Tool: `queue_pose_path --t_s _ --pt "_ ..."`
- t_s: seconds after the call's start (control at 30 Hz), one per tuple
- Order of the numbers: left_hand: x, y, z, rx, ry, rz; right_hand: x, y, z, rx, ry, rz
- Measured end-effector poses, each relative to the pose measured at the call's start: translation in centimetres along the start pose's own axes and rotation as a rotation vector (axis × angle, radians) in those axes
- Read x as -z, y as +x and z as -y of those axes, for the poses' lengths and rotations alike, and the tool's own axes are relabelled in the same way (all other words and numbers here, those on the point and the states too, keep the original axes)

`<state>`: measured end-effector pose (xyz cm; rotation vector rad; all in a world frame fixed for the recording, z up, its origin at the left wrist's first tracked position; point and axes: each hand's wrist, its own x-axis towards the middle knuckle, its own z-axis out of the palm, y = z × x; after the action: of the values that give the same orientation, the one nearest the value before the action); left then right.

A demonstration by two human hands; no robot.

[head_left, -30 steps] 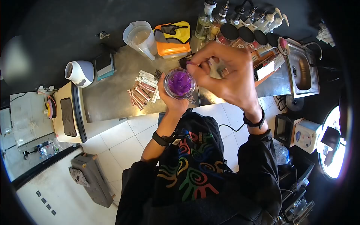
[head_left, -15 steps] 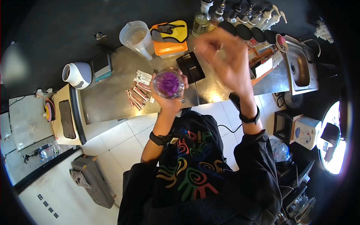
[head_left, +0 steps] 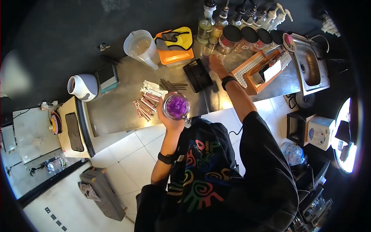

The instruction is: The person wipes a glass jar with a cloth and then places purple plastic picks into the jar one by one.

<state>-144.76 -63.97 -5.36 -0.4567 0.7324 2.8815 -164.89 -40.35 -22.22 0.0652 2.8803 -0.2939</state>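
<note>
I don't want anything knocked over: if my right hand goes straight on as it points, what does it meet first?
Probably the glass bottle of yellowish liquid at the back of the counter, beyond the right hand; a dark-lidded jar stands close beside that line. Depth is unclear.

Left hand [head_left: 170,119]: palm and most fingers hidden beneath the cup [head_left: 176,107], whose purple contents are too small to identify. Right hand [head_left: 216,62]: too small to tell whether it grips anything or only rests on the desk [head_left: 116,104]. Print on sachets [head_left: 148,96] and jars [head_left: 232,36] illegible. Dark lens border hides the corners.
</note>
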Motion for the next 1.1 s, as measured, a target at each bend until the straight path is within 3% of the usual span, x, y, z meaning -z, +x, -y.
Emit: queue_pose_path --t_s 0.1,0.33,0.43,0.47,0.53,0.6,0.63,0.7,0.77,0.93,1.0,1.03,1.1 --pt "-0.5 -0.5 -0.5 -0.033 -0.043 -0.058 -0.5 0.3 -1.0 -0.066 0.184 0.061" --pt "-1.2 0.2 -0.3 -0.020 -0.078 -0.049 -1.6 -0.6 -2.3 -0.221 0.271 -0.029" --pt "-1.1 0.5 0.1 -0.006 -0.019 -0.064 -2.3 0.0 -3.0 -0.248 0.297 0.033" --pt "-0.8 0.6 0.1 -0.004 -0.018 -0.061 -4.8 1.4 -4.4 -0.189 0.253 0.030" --pt "-0.2 0.8 0.4 -0.014 0.038 0.036 -3.9 0.9 -4.5 -0.132 0.204 0.029" --pt "0.1 1.1 0.6 -0.001 0.038 0.037 -1.4 -1.1 -4.7 -0.051 0.634 0.036" --pt "0.1 1.4 0.6 0.006 0.042 0.039 0.3 -2.3 -4.1 -0.051 0.633 0.040" --pt "-0.5 1.5 0.6 0.014 0.028 0.032 3.7 -4.9 -2.2 0.177 1.095 -0.304" --pt "0.2 2.1 0.7 0.006 0.007 0.136 8.7 -8.1 0.6 0.174 1.269 -0.353" --pt "-1.7 2.9 1.2 0.018 0.032 -0.096 22.8 -19.6 8.6 0.266 1.525 -0.192" --pt "-2.8 3.0 1.3 -0.043 0.028 -0.031 23.5 -21.2 10.2 0.446 1.639 -0.165" --pt "-2.7 2.8 1.3 -0.034 0.009 0.091 23.2 -21.2 10.8 0.534 1.544 -0.244" --pt "-3.6 3.0 1.4 -0.045 -0.005 -0.009 22.3 -21.2 11.5 0.624 1.443 -0.325"
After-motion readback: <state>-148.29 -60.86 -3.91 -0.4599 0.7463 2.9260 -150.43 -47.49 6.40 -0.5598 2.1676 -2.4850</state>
